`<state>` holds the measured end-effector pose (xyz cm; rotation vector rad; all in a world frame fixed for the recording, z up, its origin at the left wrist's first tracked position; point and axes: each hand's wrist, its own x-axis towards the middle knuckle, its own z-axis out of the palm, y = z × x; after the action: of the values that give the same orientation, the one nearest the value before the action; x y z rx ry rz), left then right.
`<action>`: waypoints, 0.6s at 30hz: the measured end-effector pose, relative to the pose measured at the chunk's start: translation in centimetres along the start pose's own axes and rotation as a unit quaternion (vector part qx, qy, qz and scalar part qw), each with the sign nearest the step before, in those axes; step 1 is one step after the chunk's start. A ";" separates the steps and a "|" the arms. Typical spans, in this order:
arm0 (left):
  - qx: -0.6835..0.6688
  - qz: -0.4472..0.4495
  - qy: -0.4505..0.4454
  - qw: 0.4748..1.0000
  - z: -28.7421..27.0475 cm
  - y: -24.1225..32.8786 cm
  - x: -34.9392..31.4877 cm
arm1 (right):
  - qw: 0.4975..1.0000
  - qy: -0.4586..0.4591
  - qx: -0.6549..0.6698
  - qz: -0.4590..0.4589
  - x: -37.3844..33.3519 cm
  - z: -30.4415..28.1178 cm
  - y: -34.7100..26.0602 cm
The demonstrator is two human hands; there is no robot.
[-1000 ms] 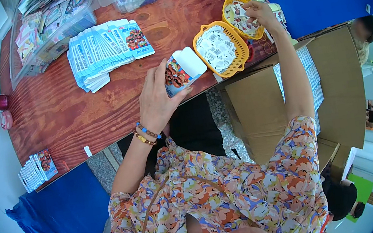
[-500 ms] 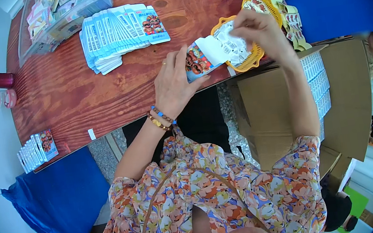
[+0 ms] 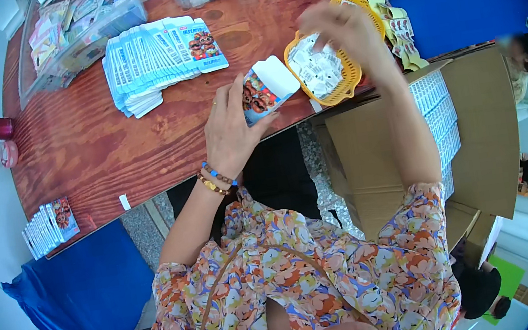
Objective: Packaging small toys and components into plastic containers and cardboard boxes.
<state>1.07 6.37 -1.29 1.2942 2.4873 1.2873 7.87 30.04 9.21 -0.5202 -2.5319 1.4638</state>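
My left hand [image 3: 229, 126] is wrapped round a small printed cardboard box [image 3: 259, 98], blue with cartoon figures. The box's white end flap [image 3: 278, 76] stands open toward the right. My right hand [image 3: 350, 31] hovers above two yellow plastic baskets, its fingers curved, somewhat blurred and apart, with nothing visible in them. The nearer yellow basket [image 3: 352, 78] holds a heap of small white packets [image 3: 318, 69]. Partly behind my right hand is the farther yellow basket [image 3: 375, 14], its contents mostly hidden.
A fanned stack of flat blue-white cartons [image 3: 151, 59] lies on the wooden table [image 3: 99, 147]. Upright boxes [image 3: 50, 227] stand at its left corner. A clear bin [image 3: 81, 42] holds colourful packets. On the right, a large cardboard box [image 3: 370, 150] contains rows of small boxes [image 3: 436, 114].
My right hand has moved left and away from me, off the white packets, and its fingers have loosened. The left hand still holds the box, its flap now clear of the basket.
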 end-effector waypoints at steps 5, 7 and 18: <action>-0.026 0.028 -0.005 0.999 0.4 -0.6 -0.4 | 0.934 0.148 -0.292 0.144 6.0 -8.5 12.2; -0.033 0.011 -0.016 0.999 0.3 -0.4 -0.7 | 0.892 0.170 -0.351 0.229 7.1 -9.1 14.6; -0.042 0.001 -0.013 0.999 -0.8 -1.0 -0.8 | 0.923 0.164 -0.292 0.190 6.2 -10.9 15.7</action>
<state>0.62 5.03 -1.72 1.2867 2.3883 1.3497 8.95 48.32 1.02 -1.2857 -2.6408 0.5791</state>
